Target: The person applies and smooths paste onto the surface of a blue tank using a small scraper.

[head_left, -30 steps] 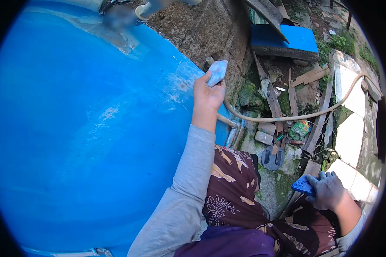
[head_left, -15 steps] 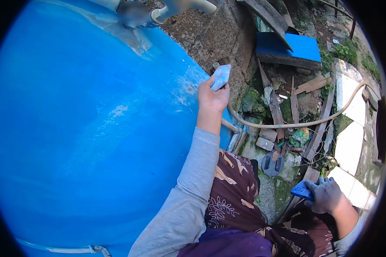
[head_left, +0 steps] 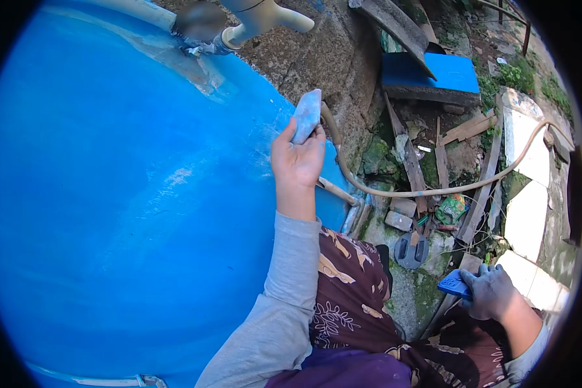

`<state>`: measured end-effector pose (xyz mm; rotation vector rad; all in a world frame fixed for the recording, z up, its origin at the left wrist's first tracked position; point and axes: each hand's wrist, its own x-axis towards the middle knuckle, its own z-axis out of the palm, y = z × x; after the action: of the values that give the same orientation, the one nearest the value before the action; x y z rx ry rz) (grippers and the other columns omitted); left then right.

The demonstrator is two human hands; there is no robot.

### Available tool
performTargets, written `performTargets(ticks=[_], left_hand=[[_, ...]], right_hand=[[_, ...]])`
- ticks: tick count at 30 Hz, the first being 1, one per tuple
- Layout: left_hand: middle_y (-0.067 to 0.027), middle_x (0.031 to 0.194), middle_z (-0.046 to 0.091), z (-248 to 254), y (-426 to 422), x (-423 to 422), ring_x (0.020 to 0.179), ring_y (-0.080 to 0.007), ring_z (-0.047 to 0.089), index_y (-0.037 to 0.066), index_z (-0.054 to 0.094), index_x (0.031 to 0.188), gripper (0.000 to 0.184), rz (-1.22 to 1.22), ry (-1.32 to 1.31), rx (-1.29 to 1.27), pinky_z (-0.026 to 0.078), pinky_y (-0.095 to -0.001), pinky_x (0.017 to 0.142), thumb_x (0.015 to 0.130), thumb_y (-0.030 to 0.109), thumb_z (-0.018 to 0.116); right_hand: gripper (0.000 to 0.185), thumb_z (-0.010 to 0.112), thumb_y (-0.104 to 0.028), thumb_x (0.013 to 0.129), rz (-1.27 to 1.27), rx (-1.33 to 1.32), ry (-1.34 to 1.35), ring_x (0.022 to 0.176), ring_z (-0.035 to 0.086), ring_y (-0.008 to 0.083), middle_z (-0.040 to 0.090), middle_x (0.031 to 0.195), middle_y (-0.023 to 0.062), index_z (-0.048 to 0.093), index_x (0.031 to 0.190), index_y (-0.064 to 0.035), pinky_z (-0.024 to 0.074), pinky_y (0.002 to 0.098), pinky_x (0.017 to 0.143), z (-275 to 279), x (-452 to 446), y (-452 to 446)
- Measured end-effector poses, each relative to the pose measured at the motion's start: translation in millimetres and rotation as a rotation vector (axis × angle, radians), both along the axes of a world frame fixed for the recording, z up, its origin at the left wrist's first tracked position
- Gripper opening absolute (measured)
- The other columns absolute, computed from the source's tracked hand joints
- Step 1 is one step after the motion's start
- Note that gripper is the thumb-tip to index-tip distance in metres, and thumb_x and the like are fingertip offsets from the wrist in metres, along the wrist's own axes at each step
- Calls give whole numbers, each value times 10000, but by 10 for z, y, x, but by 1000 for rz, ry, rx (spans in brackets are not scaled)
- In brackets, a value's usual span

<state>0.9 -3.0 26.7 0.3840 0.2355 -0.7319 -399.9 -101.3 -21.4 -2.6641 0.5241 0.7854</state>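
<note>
My left hand [head_left: 297,155] is raised beside the blue-painted curved surface [head_left: 142,194], palm towards me. Its thumb and fingers grip a pale, blue-stained flat piece [head_left: 308,115] with angular edges; its exact kind is unclear. Lower right, my right hand [head_left: 495,294] is closed around a small blue flat block [head_left: 454,284] with pale marks on its face. The fingers of that hand look grey with dust, and part of the block is hidden by them. Whitish scuffs [head_left: 178,178] show on the blue surface to the left of my left hand.
Cream pipes [head_left: 265,19] run along the top. A beige hose [head_left: 427,191] curves across the ground on the right. Planks [head_left: 475,126], bricks [head_left: 399,220], a grey lid-like object [head_left: 410,250] and a blue-topped slab [head_left: 433,74] lie there. A rough rock face [head_left: 330,52] rises behind.
My left hand has shifted left with the pale piece, turning its palm more towards me. My right hand stays almost where it was, still holding the blue block. The view has moved slightly.
</note>
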Motion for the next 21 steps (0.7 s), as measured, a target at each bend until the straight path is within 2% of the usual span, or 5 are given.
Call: performTargets(ticks=[5, 7, 16, 19, 21], left_hand=[[-190, 1202, 451, -137, 70, -23, 1094, -297, 450, -61, 379, 1180, 318, -7, -268, -45, 352, -430, 948, 899, 62, 464], [-208, 1168, 488, -590, -84, 169, 1095, -295, 478, -78, 414, 1147, 301, -50, 115, 202, 384, -408, 947, 883, 47, 487], [-221, 1152, 496, 417, 48, -63, 1077, -312, 490, -93, 405, 1143, 296, -21, -373, -144, 403, -412, 944, 899, 64, 460], [-229, 1170, 468, -527, -132, 147, 1058, -324, 481, -114, 371, 1173, 302, 31, 284, 205, 407, -422, 916, 922, 52, 395], [-232, 1171, 474, -490, -124, 108, 1076, -326, 482, -111, 376, 1176, 306, -2, 230, 103, 404, -427, 936, 915, 45, 408]], right_hand=[[563, 647, -370, 688, -39, 45, 30, 918, 542, 309, 566, 935, 190, 524, 1137, -54, 391, 385, 837, 123, 30, -8], [573, 645, -379, 692, -37, 49, 56, 924, 541, 305, 568, 932, 179, 517, 1150, -59, 382, 385, 847, 142, 9, 21], [647, 606, -367, 728, -116, 88, 148, 1045, 479, 278, 526, 1075, 176, 430, 1252, -33, 332, 374, 910, 229, -68, 51], [659, 590, -371, 735, -91, 94, 230, 1068, 463, 276, 515, 1104, 168, 409, 1271, -33, 312, 380, 932, 230, -108, 50], [645, 582, -379, 733, -104, 105, 206, 1066, 467, 273, 508, 1108, 179, 423, 1259, -42, 301, 386, 945, 211, -157, 97]])
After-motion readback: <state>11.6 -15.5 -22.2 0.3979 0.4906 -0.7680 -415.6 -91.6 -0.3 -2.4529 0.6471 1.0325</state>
